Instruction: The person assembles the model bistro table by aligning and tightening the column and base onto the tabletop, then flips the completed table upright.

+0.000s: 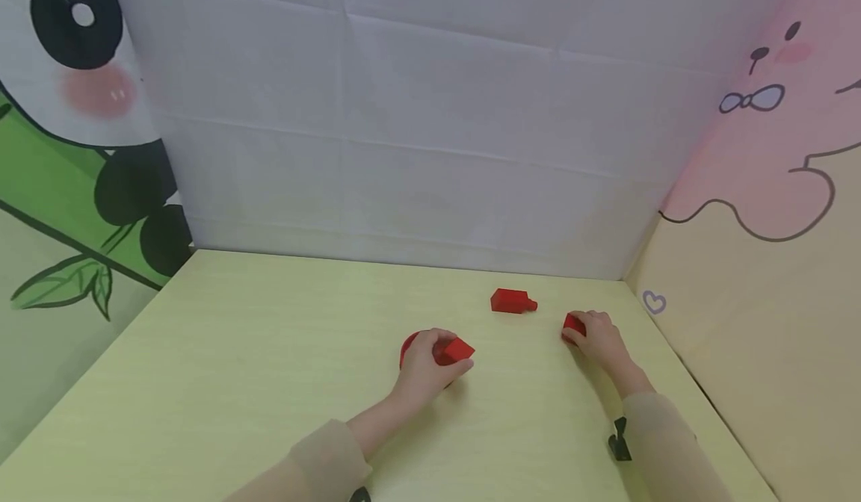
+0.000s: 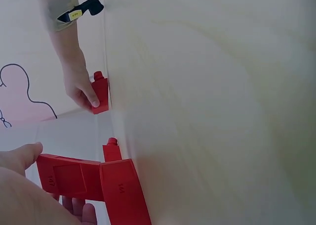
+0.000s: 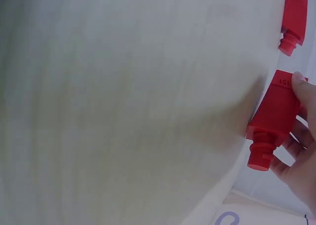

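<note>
In the head view my left hand [image 1: 425, 371] holds a red plastic piece [image 1: 459, 349] near the middle of the table. The left wrist view shows this piece [image 2: 74, 176] marked 147, with the thumb at its end and fingers behind. It meets a wider red piece [image 2: 123, 190] marked 144 at an angle; whether they are joined, I cannot tell. Farther right, my right hand [image 1: 604, 344] grips a red block [image 3: 276, 104] marked 151, which has a ridged round knob. That block touches or nearly touches the table. Fingers partly hide both held pieces.
Another red block [image 1: 511, 301] with a round knob lies on the pale yellow table [image 1: 269, 360], behind and between the hands. A white sheet [image 1: 430, 128] backs the table. Cartoon-printed panels stand at left and right, the right one [image 1: 760, 293] close beside my right arm.
</note>
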### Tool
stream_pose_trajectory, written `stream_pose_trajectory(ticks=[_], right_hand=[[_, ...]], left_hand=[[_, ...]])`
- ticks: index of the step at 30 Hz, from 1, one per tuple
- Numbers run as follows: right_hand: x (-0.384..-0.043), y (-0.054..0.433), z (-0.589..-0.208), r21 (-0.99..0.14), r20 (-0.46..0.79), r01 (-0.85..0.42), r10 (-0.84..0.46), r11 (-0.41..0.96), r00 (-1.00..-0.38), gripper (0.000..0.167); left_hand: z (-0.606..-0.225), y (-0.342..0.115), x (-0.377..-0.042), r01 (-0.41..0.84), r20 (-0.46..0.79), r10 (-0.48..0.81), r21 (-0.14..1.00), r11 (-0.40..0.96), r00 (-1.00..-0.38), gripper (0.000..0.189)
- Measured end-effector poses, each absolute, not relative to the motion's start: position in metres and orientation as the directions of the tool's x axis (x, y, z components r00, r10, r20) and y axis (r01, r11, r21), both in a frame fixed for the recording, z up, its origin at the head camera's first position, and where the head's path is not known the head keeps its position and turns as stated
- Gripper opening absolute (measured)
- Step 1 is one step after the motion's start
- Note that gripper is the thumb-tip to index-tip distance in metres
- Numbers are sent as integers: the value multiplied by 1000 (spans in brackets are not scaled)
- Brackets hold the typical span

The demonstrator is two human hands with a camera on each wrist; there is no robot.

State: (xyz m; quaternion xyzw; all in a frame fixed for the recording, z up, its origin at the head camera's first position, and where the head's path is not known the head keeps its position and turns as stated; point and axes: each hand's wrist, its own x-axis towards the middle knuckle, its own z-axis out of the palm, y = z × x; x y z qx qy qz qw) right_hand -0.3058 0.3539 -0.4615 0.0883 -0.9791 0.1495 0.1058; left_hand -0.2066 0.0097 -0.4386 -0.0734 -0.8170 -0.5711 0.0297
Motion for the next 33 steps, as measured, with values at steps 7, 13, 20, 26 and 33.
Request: stream_pose_trajectory(ticks=[7,13,20,26,33], right_hand=[[-304,346,-448,-347,277,-218,-122,912,-953,44],[-297,332,-429,-423,313,-263,-132,867,-940,46],[-283,308,-401,-460,346,-314,-158,830,-925,45],[-270,284,-381,-515,375,-338,-147,788,-915,44],[-261,263,-368,-589,398,-352,-118,727,-910,44]], left_hand=[[-439,5,-209,174,139,118,912,372,-983,45],[-438,0,-212,194,146,155,911,365,-977,44],[-438,-12,-216,247,169,234,900,359,-958,43],[-438,-24,-223,255,146,292,890,378,-945,41],[-435,-37,-230,293,132,376,862,413,-917,34]])
